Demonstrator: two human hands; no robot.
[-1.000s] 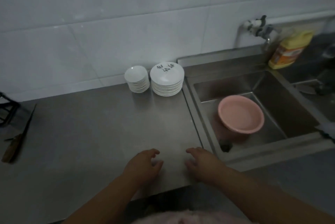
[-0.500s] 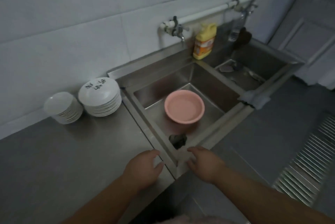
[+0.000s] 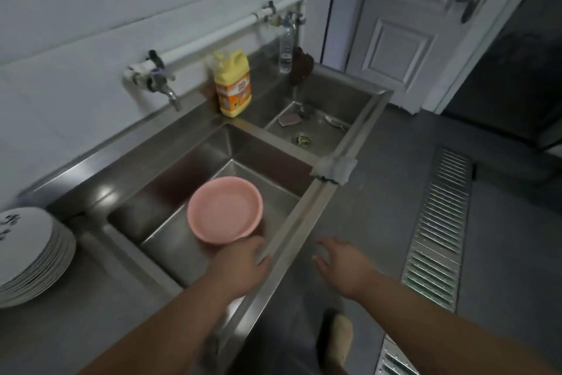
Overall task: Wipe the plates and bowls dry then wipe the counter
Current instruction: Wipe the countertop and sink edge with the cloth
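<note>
Since a second ago my view has swung right from the surface to the sinks. From the head camera, my left hand [image 3: 243, 265] rests relaxed on the sink rim [image 3: 299, 216] beside the pink basin [image 3: 224, 210]; my right hand [image 3: 342, 262] is spread, holding nothing, probably reaching toward the grey cloth [image 3: 334, 166] draped there. Plates [image 3: 29, 256] wait, stacked at left.

Black marks on top plate [image 3: 18, 224], bottle label [image 3: 235, 92]: both illegible.
</note>
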